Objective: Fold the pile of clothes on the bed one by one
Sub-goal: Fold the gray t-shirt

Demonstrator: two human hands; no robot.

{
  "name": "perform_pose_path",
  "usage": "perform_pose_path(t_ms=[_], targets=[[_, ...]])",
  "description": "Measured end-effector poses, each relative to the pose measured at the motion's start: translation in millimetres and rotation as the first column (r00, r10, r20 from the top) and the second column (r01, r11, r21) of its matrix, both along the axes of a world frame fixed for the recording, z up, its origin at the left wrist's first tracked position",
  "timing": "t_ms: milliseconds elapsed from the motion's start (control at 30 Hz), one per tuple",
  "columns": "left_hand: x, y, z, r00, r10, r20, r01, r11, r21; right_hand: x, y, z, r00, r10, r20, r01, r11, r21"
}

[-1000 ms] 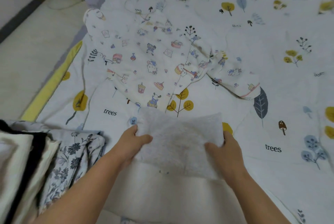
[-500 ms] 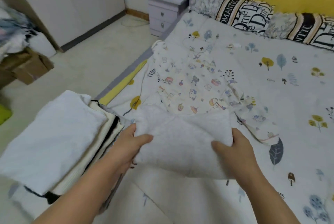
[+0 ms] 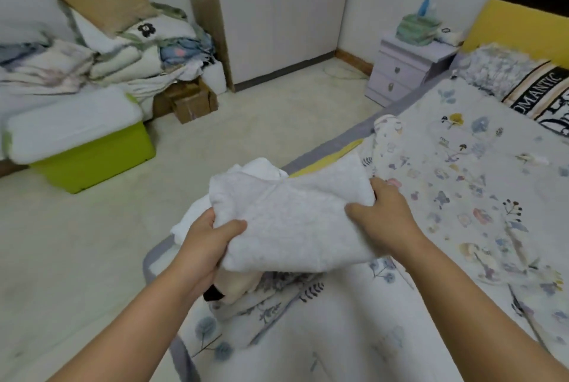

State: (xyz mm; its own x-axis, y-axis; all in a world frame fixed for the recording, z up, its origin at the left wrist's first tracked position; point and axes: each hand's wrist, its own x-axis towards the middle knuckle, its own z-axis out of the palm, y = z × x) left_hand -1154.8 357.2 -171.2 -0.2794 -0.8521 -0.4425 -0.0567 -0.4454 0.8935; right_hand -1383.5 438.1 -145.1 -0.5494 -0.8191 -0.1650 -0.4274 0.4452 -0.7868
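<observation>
A folded white fleecy garment (image 3: 292, 215) is held over the bed's left edge, above a stack of folded clothes (image 3: 240, 289) whose cream and black layers show beneath it. My left hand (image 3: 209, 243) grips its near left corner, thumb on top. My right hand (image 3: 381, 212) grips its right side, fingers curled over the cloth. A cartoon-print garment (image 3: 455, 196) lies spread flat on the bed to the right.
The bed (image 3: 385, 335) has a leaf-print sheet and pillows (image 3: 529, 85) at its head. A lilac nightstand (image 3: 403, 70) stands beside it. On the floor to the left are a green storage box (image 3: 92, 159), cardboard boxes (image 3: 191, 101) and heaped bedding (image 3: 107, 55).
Both hands have carried the folded white garment left from the middle of the bed to above the stack at the edge. The view has swung left toward the floor.
</observation>
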Motion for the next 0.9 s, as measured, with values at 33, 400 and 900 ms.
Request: perform_pose_path(t_ms=[33, 400, 900], targets=[[8, -4, -1, 0.999, 0.052, -0.013, -0.052, 0.999, -0.001, 4, -16, 1, 0.998, 0.051, -0.032, -0.051, 0.999, 0.001], [25, 2, -59, 0.848, 0.530, -0.029, -0.524, 0.845, 0.106, 43, -167, -42, 0.889, 0.383, -0.250, -0.378, 0.923, 0.069], [42, -25, -98, 0.284, -0.009, 0.959, 0.637, 0.749, -0.181, 95, -155, -132, 0.718, 0.571, -0.398, -0.403, 0.807, 0.432]])
